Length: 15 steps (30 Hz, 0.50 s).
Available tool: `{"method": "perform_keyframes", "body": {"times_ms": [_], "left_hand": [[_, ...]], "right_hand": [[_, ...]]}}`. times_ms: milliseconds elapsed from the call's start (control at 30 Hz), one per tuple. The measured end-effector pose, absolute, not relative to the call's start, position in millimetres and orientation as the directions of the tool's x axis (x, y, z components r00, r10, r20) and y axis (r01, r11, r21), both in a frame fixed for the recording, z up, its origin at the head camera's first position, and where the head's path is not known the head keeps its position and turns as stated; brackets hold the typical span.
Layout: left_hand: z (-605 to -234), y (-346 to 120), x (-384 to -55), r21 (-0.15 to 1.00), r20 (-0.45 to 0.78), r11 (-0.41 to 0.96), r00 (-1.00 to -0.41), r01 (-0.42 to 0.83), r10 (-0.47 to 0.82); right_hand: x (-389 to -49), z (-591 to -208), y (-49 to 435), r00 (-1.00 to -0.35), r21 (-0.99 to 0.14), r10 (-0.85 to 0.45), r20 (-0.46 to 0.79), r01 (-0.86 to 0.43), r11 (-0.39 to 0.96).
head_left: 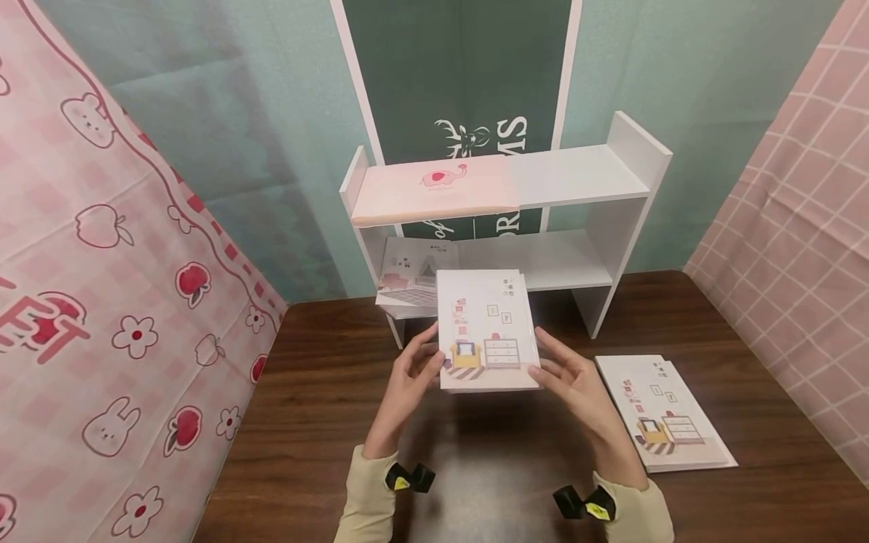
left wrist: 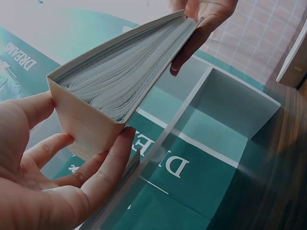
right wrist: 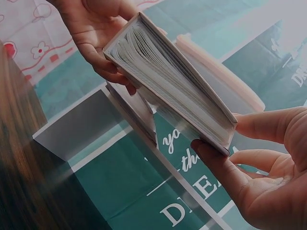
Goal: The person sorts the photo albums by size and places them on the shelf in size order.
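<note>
Both hands hold a thick white photo album up in front of the shelf, its cover printed with a yellow armchair and a chest of drawers. My left hand grips its left side, thumb on the cover and fingers beneath. On the opposite side my right hand pinches the edge the same way. The left wrist view shows the left fingers around the album's spine. Stacked pages show at the album's open end in the right wrist view. Behind it, another album lies on the lower shelf's left end.
A white two-tier shelf stands at the back of the dark wooden table. A pink elephant-print item lies on its top board. One more matching album lies flat at the right. Printed cloths hang around the table.
</note>
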<state>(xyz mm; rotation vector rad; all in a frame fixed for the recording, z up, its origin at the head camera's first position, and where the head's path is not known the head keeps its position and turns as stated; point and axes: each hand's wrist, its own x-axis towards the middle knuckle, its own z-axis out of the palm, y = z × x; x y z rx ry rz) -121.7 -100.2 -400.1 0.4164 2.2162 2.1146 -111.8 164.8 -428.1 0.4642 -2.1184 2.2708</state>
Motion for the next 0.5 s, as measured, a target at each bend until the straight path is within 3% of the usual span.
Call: {"method": "perform_keyframes", "body": {"times_ms": [500], "left_hand": [[-399.2, -97.1, -124.8, 0.988, 0.147, 0.018, -0.958, 0.156, 0.246]], "right_hand": [[-113.6, -426.8, 167.9, -0.964, -0.977, -0.167, 0.207, -0.196, -0.078]]}}
